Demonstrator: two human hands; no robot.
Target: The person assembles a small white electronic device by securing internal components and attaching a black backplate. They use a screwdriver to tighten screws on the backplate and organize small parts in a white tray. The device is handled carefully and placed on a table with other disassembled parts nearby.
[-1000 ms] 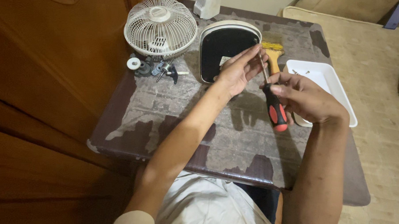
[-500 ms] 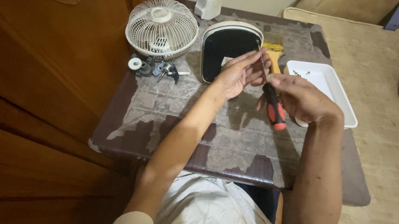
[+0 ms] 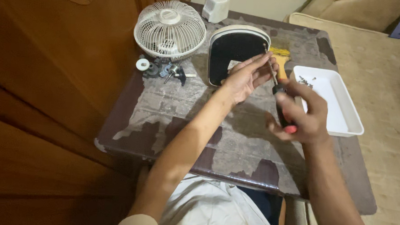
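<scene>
My right hand (image 3: 302,114) grips the black-and-red handle of a screwdriver (image 3: 280,95), with the shaft slanting up and left. My left hand (image 3: 248,76) holds its fingers against the metal shaft near the tip. The tip meets the right rim of a cream fan base (image 3: 237,51) with a black underside, lying on the worn table (image 3: 173,120).
A cream fan grille (image 3: 169,29) lies at the table's far left, with small dark parts (image 3: 164,70) in front of it. A yellow paintbrush (image 3: 281,55) sits behind my hands. A white tray (image 3: 331,101) with screws lies at right; a white block (image 3: 216,6) stands at the back.
My right hand has turned over the screwdriver handle, covering more of it, and dropped slightly towards me. The left hand stays on the shaft. The camera has shifted a little.
</scene>
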